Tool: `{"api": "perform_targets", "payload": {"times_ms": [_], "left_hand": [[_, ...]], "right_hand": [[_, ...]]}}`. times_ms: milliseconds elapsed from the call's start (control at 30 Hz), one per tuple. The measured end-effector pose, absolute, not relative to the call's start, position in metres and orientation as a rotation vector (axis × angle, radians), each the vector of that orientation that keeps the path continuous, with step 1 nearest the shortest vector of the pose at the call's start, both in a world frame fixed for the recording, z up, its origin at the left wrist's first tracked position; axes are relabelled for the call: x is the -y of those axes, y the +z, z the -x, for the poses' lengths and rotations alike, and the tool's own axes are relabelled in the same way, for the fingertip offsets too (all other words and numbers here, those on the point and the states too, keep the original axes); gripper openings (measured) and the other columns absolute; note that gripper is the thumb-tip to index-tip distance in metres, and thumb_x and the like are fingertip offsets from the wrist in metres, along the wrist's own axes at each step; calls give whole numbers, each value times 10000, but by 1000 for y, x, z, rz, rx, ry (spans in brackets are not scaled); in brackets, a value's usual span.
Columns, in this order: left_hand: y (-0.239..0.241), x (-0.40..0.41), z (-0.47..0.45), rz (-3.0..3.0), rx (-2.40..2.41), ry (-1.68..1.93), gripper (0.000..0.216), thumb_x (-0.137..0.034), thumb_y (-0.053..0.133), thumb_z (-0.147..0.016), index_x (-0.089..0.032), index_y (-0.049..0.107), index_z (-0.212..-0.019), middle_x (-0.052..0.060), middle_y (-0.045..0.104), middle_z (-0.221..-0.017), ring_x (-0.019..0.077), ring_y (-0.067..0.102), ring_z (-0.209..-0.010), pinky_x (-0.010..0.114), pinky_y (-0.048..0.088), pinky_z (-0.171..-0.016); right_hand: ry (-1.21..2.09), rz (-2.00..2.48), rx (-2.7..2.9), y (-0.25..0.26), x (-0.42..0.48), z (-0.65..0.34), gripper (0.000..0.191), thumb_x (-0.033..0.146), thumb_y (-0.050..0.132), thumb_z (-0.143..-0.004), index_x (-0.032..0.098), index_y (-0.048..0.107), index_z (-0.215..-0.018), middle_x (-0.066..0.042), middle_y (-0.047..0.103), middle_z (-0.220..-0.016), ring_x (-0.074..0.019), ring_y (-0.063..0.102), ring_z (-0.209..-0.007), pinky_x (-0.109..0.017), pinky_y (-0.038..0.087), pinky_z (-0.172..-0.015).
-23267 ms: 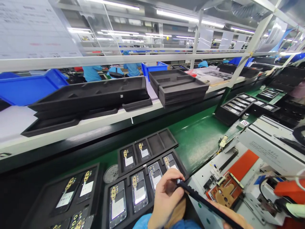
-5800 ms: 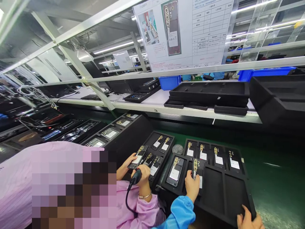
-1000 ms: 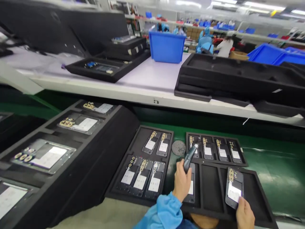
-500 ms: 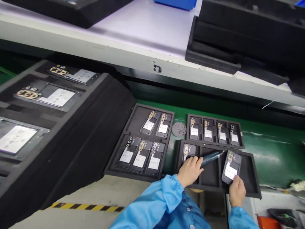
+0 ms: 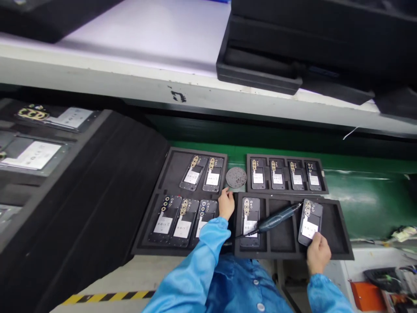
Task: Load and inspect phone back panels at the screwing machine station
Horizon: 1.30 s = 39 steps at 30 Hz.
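Note:
My right hand [image 5: 318, 254] grips the lower end of an opened phone [image 5: 313, 219], its white label and gold camera rings showing. This phone slants over the right part of the near black tray [image 5: 335, 217]. My left hand [image 5: 226, 204] is open and empty, fingertips by the lower edge of a round grey disc [image 5: 236, 178] covered in small dark marks. A dark electric screwdriver [image 5: 276, 218] lies slantwise across the near tray, its tip close to the held phone. Its cord crosses another opened phone [image 5: 250, 215] in the tray's left slot.
On the left, a black tray [image 5: 177, 151] holds several opened phones. A far tray [image 5: 284, 157] carries several more. A tall black tray stack [image 5: 81, 195] rises at far left. Above the green bench [image 5: 365, 202] runs a white shelf [image 5: 146, 82] with black trays [image 5: 257, 78].
My left hand has let go of the screwdriver and moved left and up towards the round disc. The screwdriver now lies in the tray. My right hand still holds the phone.

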<state>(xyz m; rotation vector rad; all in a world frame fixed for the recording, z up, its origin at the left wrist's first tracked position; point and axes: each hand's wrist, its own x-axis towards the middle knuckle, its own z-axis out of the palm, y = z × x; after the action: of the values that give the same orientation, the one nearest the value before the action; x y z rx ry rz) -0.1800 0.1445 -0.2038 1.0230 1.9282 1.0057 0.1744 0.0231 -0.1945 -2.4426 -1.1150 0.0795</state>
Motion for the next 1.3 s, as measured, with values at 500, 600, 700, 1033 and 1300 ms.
{"api": "perform_targets", "payload": {"times_ms": [500,600,700,1033,1300], "left_hand": [[-240,-174,174,-616,-1911,955,286,-360,577,-923,-165,628,-1126,95,666,-1177,207,648,-1035,449,524,-953],[-241,-178,174,-584,-1854,952,275,-362,569,-929,-152,636,-1094,75,696,-1077,182,673,-918,417,557,-883],[-241,-178,175,-577,-1817,958,258,-345,584,-922,-145,640,-1075,68,701,-1051,173,674,-892,401,564,-862],[-241,-182,176,-654,-1858,915,295,-384,572,-926,-139,634,-1079,52,709,-944,167,681,-828,388,577,-815],[-218,-170,192,-1167,-1974,654,226,-354,617,-899,-154,649,-1000,66,678,-1018,188,650,-930,403,550,-862]], "right_hand": [[38,2369,1114,-202,-23,-171,603,613,259,-900,160,650,-831,-173,691,-830,-308,596,-839,-385,414,-750],[38,2380,1109,-204,-22,-171,598,612,261,-898,163,650,-835,-171,689,-831,-309,593,-847,-387,413,-757],[44,2391,1110,-204,-22,-172,602,615,259,-897,160,651,-849,-176,691,-841,-319,591,-864,-393,412,-761],[37,2408,1116,-205,-22,-171,641,621,234,-900,149,667,-883,-188,695,-875,-323,589,-856,-403,417,-759],[26,2406,1084,-202,-24,-166,663,628,230,-886,135,673,-881,-206,684,-870,-344,586,-888,-428,429,-798]]}}
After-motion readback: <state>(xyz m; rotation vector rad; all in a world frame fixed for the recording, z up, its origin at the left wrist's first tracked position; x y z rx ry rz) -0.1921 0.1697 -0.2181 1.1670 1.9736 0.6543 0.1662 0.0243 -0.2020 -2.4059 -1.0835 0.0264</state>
